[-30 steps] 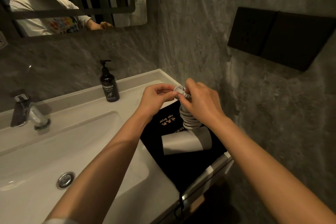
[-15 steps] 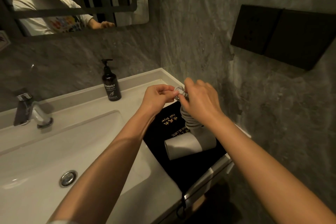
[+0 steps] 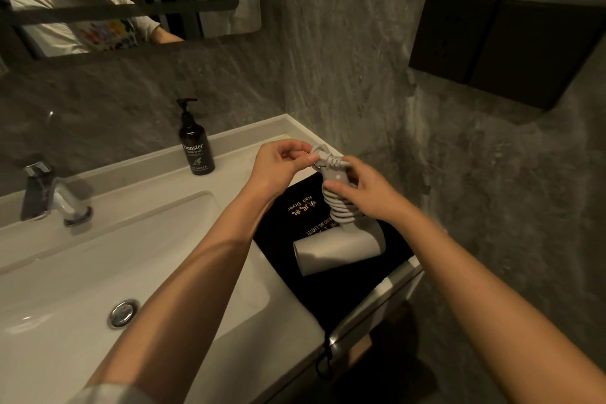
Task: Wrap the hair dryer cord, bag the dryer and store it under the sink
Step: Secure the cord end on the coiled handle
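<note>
L hand [image 3: 278, 167] pinches cord end [image 3: 323, 154] at 9 o'clock of R hand [image 3: 367, 197], whose grip holds hair dryer [image 3: 337, 248] handle upright, coils wrapped, over black bag [image 3: 328, 292] on counter [image 3: 229, 157].

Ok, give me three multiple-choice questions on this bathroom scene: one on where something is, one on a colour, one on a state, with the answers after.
1. Where does the hair dryer lie?
A in the basin
B on the black bag
C on the floor

2. What colour is the cord?
A white
B red
C black

3. How is the cord?
A plugged into the wall
B hanging loose
C coiled round the handle

Answers: 1 B, its barrel rests on the bag beside the sink. 2 A, it matches the dryer. 3 C, loops stack up the handle while the left hand and right hand pinch its end.
</note>
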The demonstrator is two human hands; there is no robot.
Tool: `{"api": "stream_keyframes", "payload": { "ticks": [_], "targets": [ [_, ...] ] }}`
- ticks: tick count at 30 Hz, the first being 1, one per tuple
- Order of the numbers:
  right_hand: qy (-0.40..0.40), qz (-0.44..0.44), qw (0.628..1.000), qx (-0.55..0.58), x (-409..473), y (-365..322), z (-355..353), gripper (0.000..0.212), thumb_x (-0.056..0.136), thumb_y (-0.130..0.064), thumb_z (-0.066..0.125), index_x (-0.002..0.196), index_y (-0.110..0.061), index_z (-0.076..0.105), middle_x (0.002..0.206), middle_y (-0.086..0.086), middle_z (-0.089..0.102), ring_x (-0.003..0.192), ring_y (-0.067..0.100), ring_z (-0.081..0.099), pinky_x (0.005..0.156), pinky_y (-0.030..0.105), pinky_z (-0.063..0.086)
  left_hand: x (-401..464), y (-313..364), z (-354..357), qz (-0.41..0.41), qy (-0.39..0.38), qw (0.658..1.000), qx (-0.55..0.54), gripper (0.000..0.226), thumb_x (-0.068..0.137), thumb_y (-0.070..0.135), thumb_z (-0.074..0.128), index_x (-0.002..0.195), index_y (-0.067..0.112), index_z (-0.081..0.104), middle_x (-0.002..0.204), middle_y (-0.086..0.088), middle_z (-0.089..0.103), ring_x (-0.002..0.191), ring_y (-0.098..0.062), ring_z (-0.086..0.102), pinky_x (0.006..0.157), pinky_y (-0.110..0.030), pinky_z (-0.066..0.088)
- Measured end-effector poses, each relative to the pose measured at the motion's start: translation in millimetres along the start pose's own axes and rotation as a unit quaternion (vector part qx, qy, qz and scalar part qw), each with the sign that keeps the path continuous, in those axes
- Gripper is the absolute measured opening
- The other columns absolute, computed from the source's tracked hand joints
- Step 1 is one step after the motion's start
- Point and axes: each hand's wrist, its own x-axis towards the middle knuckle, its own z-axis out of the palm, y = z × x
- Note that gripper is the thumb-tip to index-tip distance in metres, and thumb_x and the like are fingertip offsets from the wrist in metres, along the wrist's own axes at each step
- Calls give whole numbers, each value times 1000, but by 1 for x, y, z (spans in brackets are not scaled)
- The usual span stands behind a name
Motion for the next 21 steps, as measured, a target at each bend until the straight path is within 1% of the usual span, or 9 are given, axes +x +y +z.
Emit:
{"api": "stream_keyframes", "payload": {
  "ticks": [2, 5, 8, 9, 11, 15, 16, 19, 21],
  "targets": [
    [9, -13, 1000, 11, 0, 3, 4, 66, 70, -55, 66, 121, -17, 50, 110, 7, 66, 103, 22, 64, 93, 51, 49, 0, 1, 0, 1, 4, 1000, -2, 19, 78, -4, 69, 74, 14, 64, 48, 13, 64, 53, 6, 60, 66, -7, 49],
    [32, -27, 999, 13, -2, 0, 2, 55, 73, -48, 66, 116, -16, 53, 107, 7, 66, 100, 24, 63, 91, 49, 49, -2, 1, 4, 1, 17, 1000, -14, 16, 79, -1, 70, 77, 14, 66, 62, 4, 66, 57, 3, 60, 68, -14, 51],
    [27, -32, 998, 53, -4, -1, 0, 48, 75, -49, 66, 114, -24, 55, 109, 3, 66, 102, 17, 63, 91, 36, 51, -11, 1, 9, -17, 31, 998, -57, 13, 80, 3, 71, 80, 15, 67, 75, -3, 66, 67, -4, 62, 73, -19, 54],
    [35, -40, 997, 51, -3, -1, 0, 43, 76, -48, 66, 112, -27, 56, 107, 1, 67, 100, 15, 64, 88, 32, 50, -12, 1, 10, -22, 35, 997, -65, 12, 80, 3, 71, 81, 15, 68, 76, -4, 66, 70, -7, 62, 74, -21, 54],
    [64, -48, 997, 18, -3, -4, 1, 33, 81, -39, 68, 109, -24, 60, 97, -2, 68, 89, 14, 62, 78, 25, 47, -14, 2, 11, -26, 47, 997, -56, 11, 80, 4, 71, 81, 15, 68, 77, -5, 67, 71, -10, 63, 75, -22, 54],
    [101, -57, 993, -25, -4, -8, 2, 29, 83, -34, 67, 105, -17, 63, 87, 1, 69, 80, 19, 62, 73, 33, 46, -16, 2, 15, -14, 83, 996, -43, 8, 80, 5, 72, 83, 12, 69, 74, -7, 66, 70, -15, 61, 72, -20, 54],
    [105, -63, 992, -20, -6, -8, 2, 28, 83, -34, 67, 104, -17, 63, 86, 1, 69, 78, 17, 62, 71, 31, 47, -18, 1, 18, -12, 93, 995, -46, 7, 80, 5, 71, 85, 9, 69, 73, -7, 66, 69, -14, 61, 70, -18, 54],
    [122, -71, 990, -10, -10, -8, 3, 24, 84, -32, 67, 102, -16, 64, 76, -7, 63, 66, -6, 56, 60, 10, 39, -22, 2, 25, 3, 109, 992, -60, 11, 81, 3, 70, 91, 5, 68, 75, -5, 67, 67, -8, 62, 67, -14, 53],
    [128, -72, 989, -3, -11, -10, 2, 25, 84, -33, 66, 102, -16, 63, 76, -7, 63, 62, -7, 53, 57, 10, 37, -27, 5, 27, 14, 115, 990, -82, 12, 81, 3, 70, 92, 7, 69, 82, -4, 69, 71, -4, 65, 74, -17, 54]
  ]
}}
